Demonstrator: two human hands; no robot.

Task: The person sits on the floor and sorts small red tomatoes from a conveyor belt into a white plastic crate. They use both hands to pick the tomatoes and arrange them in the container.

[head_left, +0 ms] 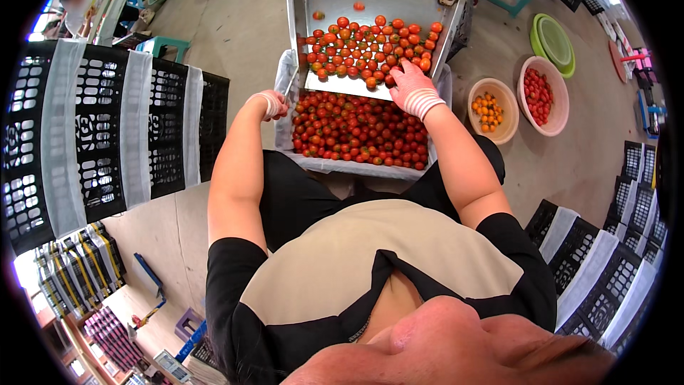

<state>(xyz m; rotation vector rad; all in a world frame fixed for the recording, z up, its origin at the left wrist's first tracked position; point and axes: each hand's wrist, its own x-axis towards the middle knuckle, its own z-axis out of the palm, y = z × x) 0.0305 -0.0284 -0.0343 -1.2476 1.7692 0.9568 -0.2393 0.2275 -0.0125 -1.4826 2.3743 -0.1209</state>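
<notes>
Small red tomatoes [356, 46] are spread over a sloping metal chute [335, 0] in front of me. Below its lower lip a crate with a white liner [320, 164] is heaped with more red tomatoes [360, 132]. My right hand [411, 85], in a glove with a striped cuff, reaches onto the chute's right side. Its fingers are stretched out and touch tomatoes near the lip. At the crate's left edge, beside the liner, is my gloved left hand [273, 105]. Its fingers are curled closed; what they hold, if anything, is hidden.
Stacked black crates [167, 121] with pale strips stand at my left, more crates [584, 271] at lower right. A basin of orange tomatoes [473, 100] and a pink basin of red ones [526, 103] sit on the floor, right. Green basins [536, 39] lie beyond. A person [78, 11] is far left.
</notes>
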